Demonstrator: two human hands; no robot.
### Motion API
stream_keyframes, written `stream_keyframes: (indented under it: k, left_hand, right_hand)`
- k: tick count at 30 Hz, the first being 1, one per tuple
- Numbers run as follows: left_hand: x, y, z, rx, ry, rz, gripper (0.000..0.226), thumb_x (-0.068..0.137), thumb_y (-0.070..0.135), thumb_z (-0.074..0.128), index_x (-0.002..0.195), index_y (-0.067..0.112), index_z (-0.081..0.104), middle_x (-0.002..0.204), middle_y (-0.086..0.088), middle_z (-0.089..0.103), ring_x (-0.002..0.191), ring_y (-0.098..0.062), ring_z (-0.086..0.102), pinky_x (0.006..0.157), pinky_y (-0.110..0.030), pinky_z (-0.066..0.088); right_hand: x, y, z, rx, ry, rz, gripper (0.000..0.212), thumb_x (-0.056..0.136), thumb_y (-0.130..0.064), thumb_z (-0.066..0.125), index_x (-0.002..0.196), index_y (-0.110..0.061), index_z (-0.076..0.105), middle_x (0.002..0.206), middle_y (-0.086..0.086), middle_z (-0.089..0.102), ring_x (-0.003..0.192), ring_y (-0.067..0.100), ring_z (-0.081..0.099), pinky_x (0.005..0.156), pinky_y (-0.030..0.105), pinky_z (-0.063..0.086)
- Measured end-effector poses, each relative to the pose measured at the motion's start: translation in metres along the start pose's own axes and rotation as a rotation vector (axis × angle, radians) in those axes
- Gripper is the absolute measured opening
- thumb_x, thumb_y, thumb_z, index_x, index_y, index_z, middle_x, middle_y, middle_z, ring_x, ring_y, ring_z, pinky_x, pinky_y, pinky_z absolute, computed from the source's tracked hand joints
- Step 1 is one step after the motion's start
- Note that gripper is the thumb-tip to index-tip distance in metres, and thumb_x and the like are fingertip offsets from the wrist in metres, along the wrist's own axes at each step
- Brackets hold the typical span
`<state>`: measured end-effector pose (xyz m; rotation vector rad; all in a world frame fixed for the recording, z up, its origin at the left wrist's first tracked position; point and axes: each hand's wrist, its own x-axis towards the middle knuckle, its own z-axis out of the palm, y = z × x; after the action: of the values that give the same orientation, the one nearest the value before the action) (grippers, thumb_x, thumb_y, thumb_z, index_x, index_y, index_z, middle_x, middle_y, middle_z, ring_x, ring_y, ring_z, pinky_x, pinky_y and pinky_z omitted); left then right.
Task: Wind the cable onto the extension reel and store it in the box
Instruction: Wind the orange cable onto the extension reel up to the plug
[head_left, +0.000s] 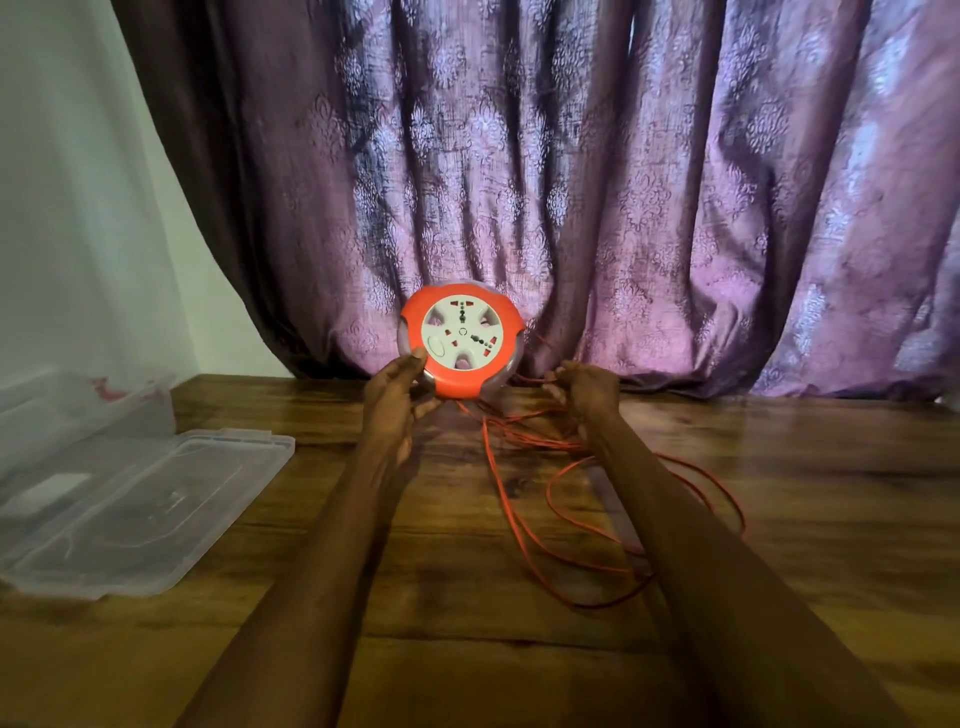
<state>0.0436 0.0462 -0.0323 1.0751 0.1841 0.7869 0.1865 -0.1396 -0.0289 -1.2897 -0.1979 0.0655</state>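
A round orange extension reel (460, 338) with a white socket face stands upright above the table, facing me. My left hand (397, 395) grips its lower left rim. To the right of the reel, my right hand (584, 387) is closed on a strand of the thin orange cable (524, 525). The cable runs down from the reel and lies in loose loops on the wooden table (779, 467) between and under my forearms. A clear plastic box (62, 410) stands at the far left, partly cut off by the frame edge.
The box's clear lid (140, 509) lies flat on the table's left side. A purple patterned curtain (623, 182) hangs right behind the reel along the table's far edge. A white wall (78, 208) is at the left.
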Motion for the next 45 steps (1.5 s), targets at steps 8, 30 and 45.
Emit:
stream_keyframes:
  k: [8,30,45]
  left_hand:
    - [0.002,0.002,0.000,0.023,0.030,0.005,0.006,0.091,0.021,0.068,0.093,0.015,0.067,0.086,-0.007,0.064,0.079,-0.018,0.060,0.056,-0.028,0.058]
    - [-0.005,0.009,-0.001,0.526,-0.236,0.097,0.041,0.077,0.041,0.069,0.095,0.004,0.072,0.081,-0.014,0.067,0.071,-0.024,0.058,0.065,-0.041,0.048]
    - [-0.013,0.000,0.023,0.516,-0.209,0.356,0.006,0.086,0.030,0.073,0.089,0.026,0.077,0.080,0.001,0.060,0.071,-0.016,0.062,0.071,-0.040,0.058]
  right_hand:
    - [-0.002,-0.003,-0.004,-0.836,-0.082,-0.339,0.038,0.079,0.002,0.055,0.103,-0.015,0.079,0.104,0.008,0.077,0.104,0.023,0.069,0.090,0.029,0.052]
    - [-0.048,-0.012,-0.003,-1.475,-0.511,-1.378,0.038,0.084,-0.036,0.054,0.121,-0.043,0.062,0.147,0.002,0.049,0.133,0.029,0.045,0.094,0.042,0.037]
    - [-0.057,-0.015,0.013,-1.393,0.066,-1.088,0.060,0.074,-0.052,0.067,0.132,-0.044,0.052,0.099,0.007,0.069,0.097,0.032,0.062,0.085,0.042,0.040]
